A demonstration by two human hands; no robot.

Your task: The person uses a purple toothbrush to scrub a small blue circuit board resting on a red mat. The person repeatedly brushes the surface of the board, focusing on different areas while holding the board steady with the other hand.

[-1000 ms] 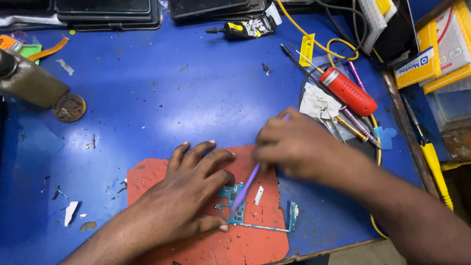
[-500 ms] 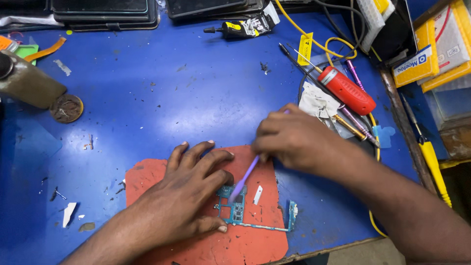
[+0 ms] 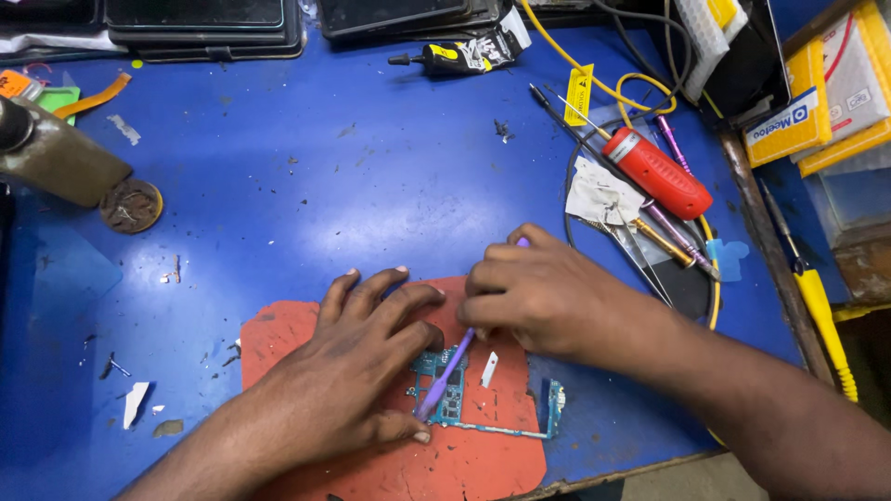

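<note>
The right hand [image 3: 538, 297] has slid a little to the left since a moment ago, and the purple tool [image 3: 447, 371] it grips now leans steeper onto the small green circuit board [image 3: 455, 399]. The left hand [image 3: 353, 371] lies flat and open, pressing the board down on the red mat [image 3: 278, 334] at the near edge of the blue table [image 3: 278, 186]. If the tip slips, it could scratch the board or poke a finger.
</note>
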